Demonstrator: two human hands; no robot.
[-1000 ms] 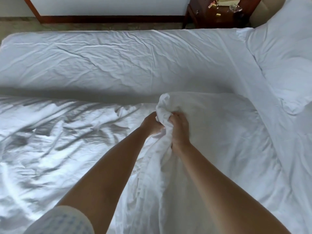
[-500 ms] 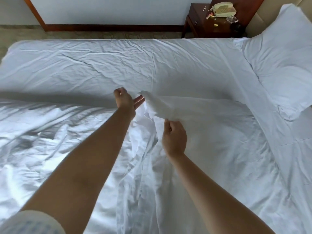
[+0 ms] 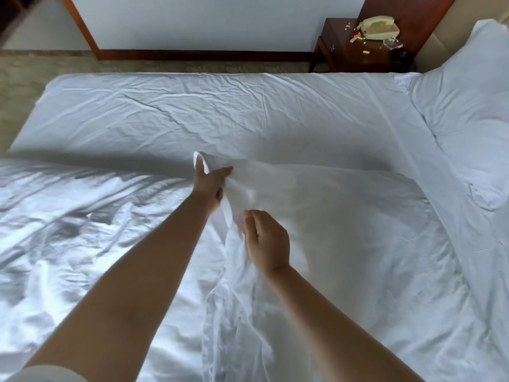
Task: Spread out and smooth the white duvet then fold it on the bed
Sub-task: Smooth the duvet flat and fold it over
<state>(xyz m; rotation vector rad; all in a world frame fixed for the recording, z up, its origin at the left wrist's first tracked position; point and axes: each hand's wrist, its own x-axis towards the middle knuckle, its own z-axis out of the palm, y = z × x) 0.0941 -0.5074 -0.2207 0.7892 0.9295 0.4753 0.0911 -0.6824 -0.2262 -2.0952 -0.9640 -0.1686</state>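
The white duvet [image 3: 344, 221] lies rumpled over the near half of the bed [image 3: 209, 117], its far edge lifted in a soft ridge at the middle. My left hand [image 3: 208, 186] grips a raised corner of that edge, the cloth poking up above the fingers. My right hand [image 3: 265, 241] is closer to me and pinches a fold of the same duvet between thumb and fingers. A bunched strip of cloth hangs down between my forearms.
A second white layer [image 3: 68, 230] lies creased at the left. A white pillow [image 3: 468, 114] sits at the right end of the bed. Beyond the bed are carpet [image 3: 24, 75] and a dark nightstand [image 3: 355, 48] with a telephone [image 3: 378, 27].
My left hand, open half a second ago, has closed on the duvet's lifted corner. My right hand has stayed lower on the cloth. The camera has tilted up, showing more of the far floor.
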